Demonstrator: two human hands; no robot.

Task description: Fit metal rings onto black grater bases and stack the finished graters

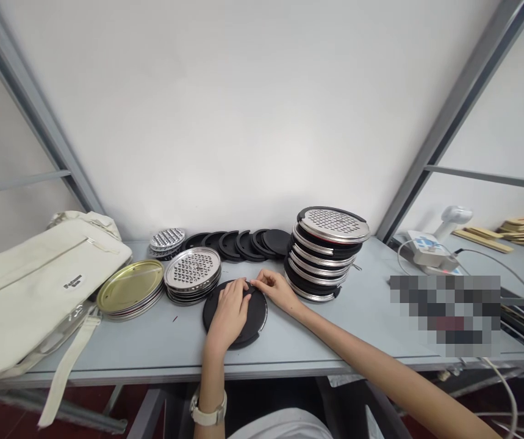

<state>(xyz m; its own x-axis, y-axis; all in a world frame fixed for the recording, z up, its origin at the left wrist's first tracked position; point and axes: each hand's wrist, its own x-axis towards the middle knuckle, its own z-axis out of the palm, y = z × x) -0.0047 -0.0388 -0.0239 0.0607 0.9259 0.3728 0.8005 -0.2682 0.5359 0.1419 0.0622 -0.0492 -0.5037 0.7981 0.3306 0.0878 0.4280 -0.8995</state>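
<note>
At lower centre, a round, black, plastic-looking disc [253,314] lay on the grey table [152,338], apparently steadied by the left hand [229,308], its grip loosely extended, while the right hand [279,290] set a near-pinched grip at the disc's upper edge, any hold indeterminable.

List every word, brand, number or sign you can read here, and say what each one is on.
No text reads for certain.
White patch on the cream bag: dark lettering, too small and blurred to read.
Blue markings on the white device: too small to make out.
Nearest black disc: no lettering can be made out.
</note>
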